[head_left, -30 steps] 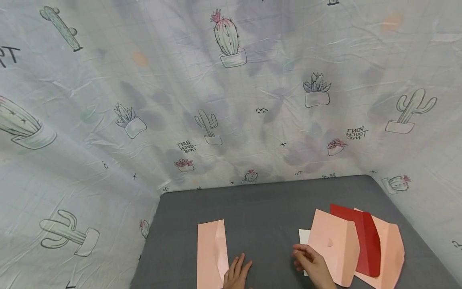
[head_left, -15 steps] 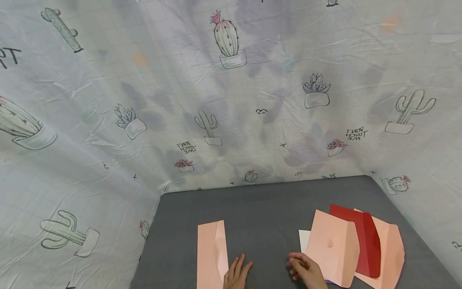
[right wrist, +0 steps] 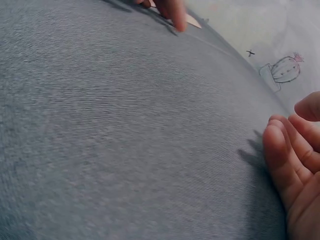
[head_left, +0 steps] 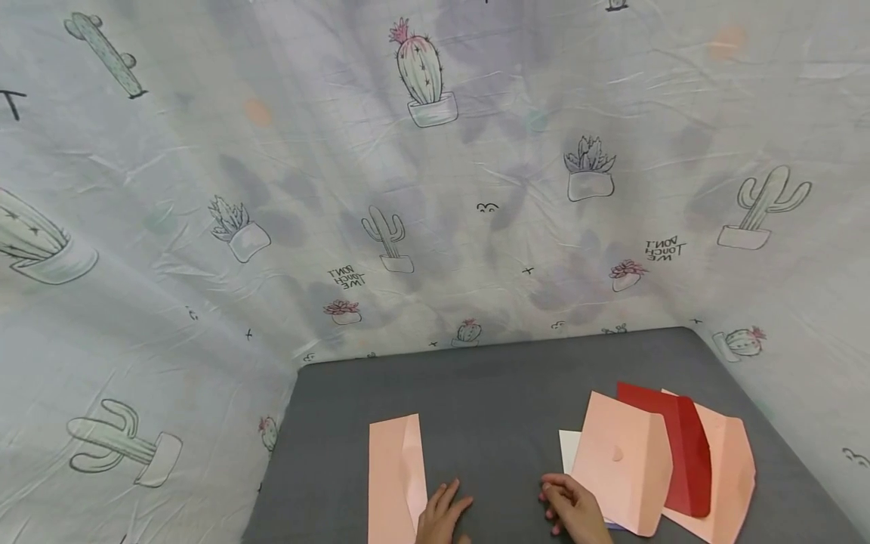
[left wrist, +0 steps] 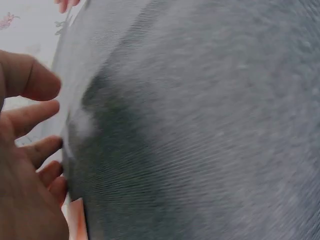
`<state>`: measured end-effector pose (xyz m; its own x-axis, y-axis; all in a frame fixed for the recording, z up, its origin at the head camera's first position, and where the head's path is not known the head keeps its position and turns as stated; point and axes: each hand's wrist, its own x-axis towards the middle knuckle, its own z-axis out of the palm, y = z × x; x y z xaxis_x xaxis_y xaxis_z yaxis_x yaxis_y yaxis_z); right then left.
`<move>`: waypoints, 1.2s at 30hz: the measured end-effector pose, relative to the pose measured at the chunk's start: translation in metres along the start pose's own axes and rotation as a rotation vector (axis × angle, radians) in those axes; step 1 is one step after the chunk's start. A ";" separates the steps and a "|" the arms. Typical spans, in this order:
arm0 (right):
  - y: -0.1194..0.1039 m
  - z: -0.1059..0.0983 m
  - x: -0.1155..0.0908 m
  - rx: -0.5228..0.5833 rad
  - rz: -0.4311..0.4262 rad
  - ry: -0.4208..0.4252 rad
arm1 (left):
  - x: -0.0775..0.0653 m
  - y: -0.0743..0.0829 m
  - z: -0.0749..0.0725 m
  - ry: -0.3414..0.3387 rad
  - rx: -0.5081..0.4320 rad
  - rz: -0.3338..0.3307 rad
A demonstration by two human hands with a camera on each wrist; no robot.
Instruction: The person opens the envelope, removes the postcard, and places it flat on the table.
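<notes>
My left hand (head_left: 440,517) is low in the head view, fingers spread, just right of a pink envelope (head_left: 393,480) that lies lengthwise on the dark grey table. In the left wrist view the left hand (left wrist: 30,130) shows relaxed fingers and holds nothing. To the right, my right hand (head_left: 576,512) has loosely curled fingers with nothing between them, as the right wrist view of that hand (right wrist: 295,175) also shows. Beside it lies another pink envelope (head_left: 621,461) with a small round mark, its left edge over a white sheet (head_left: 568,447).
A red envelope (head_left: 689,461) and a further pink envelope (head_left: 735,461) fan out beneath the right-hand pink one, flaps facing right. A thin purple edge (head_left: 613,526) peeks out under the stack. Cactus-print cloth (head_left: 489,249) hangs behind the grey table (head_left: 476,400) and along its sides.
My right hand has moved left and slightly towards me, off the white sheet's edge. The purple edge has come into sight. The left hand and the envelopes stay in place; the head view shifts slightly.
</notes>
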<state>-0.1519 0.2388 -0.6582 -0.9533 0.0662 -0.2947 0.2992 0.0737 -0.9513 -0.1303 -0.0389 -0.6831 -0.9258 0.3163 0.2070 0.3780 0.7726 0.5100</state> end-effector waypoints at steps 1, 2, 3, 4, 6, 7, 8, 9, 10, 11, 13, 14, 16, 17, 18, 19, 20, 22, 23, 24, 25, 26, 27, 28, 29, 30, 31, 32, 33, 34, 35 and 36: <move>0.001 0.001 0.000 -0.008 -0.001 0.007 | 0.001 0.001 -0.004 0.013 -0.061 -0.002; 0.001 0.002 0.000 -0.010 -0.004 0.013 | 0.002 0.002 -0.009 0.038 -0.111 -0.007; 0.000 0.003 -0.001 -0.015 -0.008 0.018 | 0.004 0.004 -0.015 0.066 -0.167 -0.025; -0.001 0.003 -0.002 -0.011 -0.011 0.023 | 0.005 0.007 -0.022 0.104 -0.236 -0.059; -0.004 0.004 -0.003 -0.003 -0.019 0.033 | 0.009 0.013 -0.035 0.198 -0.331 -0.153; -0.006 0.004 -0.004 -0.004 -0.024 0.038 | 0.010 0.014 -0.040 0.256 -0.342 -0.211; -0.008 0.004 -0.004 -0.004 -0.030 0.042 | 0.012 0.014 -0.044 0.330 -0.326 -0.262; -0.009 0.004 -0.004 -0.009 -0.035 0.045 | 0.014 0.013 -0.048 0.400 -0.309 -0.317; -0.011 0.003 -0.005 -0.011 -0.036 0.048 | 0.016 0.010 -0.051 0.468 -0.277 -0.373; -0.012 0.003 -0.005 -0.015 -0.038 0.052 | 0.017 0.005 -0.053 0.529 -0.235 -0.426; -0.014 0.003 -0.006 -0.021 -0.038 0.055 | 0.018 -0.006 -0.058 0.609 -0.176 -0.534; -0.014 0.002 -0.006 -0.022 -0.036 0.055 | 0.018 -0.011 -0.060 0.621 -0.157 -0.582; -0.015 0.002 -0.006 -0.017 -0.031 0.059 | 0.017 -0.022 -0.064 0.599 -0.133 -0.666; -0.016 0.001 -0.007 -0.014 -0.027 0.061 | 0.016 -0.026 -0.065 0.576 -0.137 -0.699; -0.016 0.001 -0.007 -0.010 -0.022 0.062 | 0.014 -0.028 -0.065 0.544 -0.140 -0.734; -0.016 0.001 -0.007 -0.004 -0.019 0.063 | 0.012 -0.030 -0.065 0.515 -0.137 -0.763; -0.015 0.001 -0.007 0.002 -0.015 0.063 | 0.011 -0.031 -0.064 0.496 -0.133 -0.790; -0.012 0.001 -0.005 0.013 -0.010 0.061 | 0.008 -0.032 -0.061 0.466 -0.118 -0.838; -0.011 0.001 -0.005 0.017 -0.007 0.060 | 0.007 -0.032 -0.059 0.453 -0.102 -0.859; -0.009 0.001 -0.004 0.022 -0.004 0.059 | 0.006 -0.032 -0.057 0.443 -0.088 -0.878; -0.007 0.002 -0.003 0.027 -0.002 0.058 | 0.006 -0.034 -0.056 0.437 -0.073 -0.889; -0.005 0.002 -0.002 0.031 0.000 0.057 | 0.006 -0.035 -0.055 0.429 -0.063 -0.897; -0.004 0.002 -0.002 0.031 0.001 0.057 | 0.006 -0.036 -0.054 0.413 -0.053 -0.904; -0.003 0.002 -0.002 0.033 0.003 0.057 | 0.006 -0.037 -0.055 0.395 -0.045 -0.910; -0.003 0.003 -0.002 0.036 0.005 0.057 | 0.006 -0.037 -0.056 0.371 -0.040 -0.913; -0.003 0.003 -0.002 0.039 0.007 0.057 | 0.006 -0.036 -0.057 0.342 -0.033 -0.917; -0.002 0.003 -0.001 0.039 0.009 0.057 | 0.006 -0.036 -0.058 0.313 -0.025 -0.920; -0.002 0.003 -0.001 0.034 0.012 0.055 | 0.006 -0.035 -0.059 0.285 -0.020 -0.919; -0.002 0.003 -0.001 0.029 0.016 0.052 | 0.006 -0.034 -0.059 0.255 -0.008 -0.917; -0.002 0.003 -0.001 0.030 0.023 0.051 | 0.007 -0.033 -0.060 0.236 0.008 -0.913; -0.003 0.002 -0.001 0.030 0.028 0.050 | 0.007 -0.032 -0.060 0.218 0.025 -0.908; -0.003 0.002 -0.001 0.030 0.034 0.050 | 0.007 -0.032 -0.059 0.208 0.042 -0.903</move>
<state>-0.1519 0.2361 -0.6553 -0.9391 0.1176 -0.3230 0.3295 0.0407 -0.9433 -0.1486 -0.0937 -0.6482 -0.8495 -0.5168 -0.1063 -0.4903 0.6987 0.5211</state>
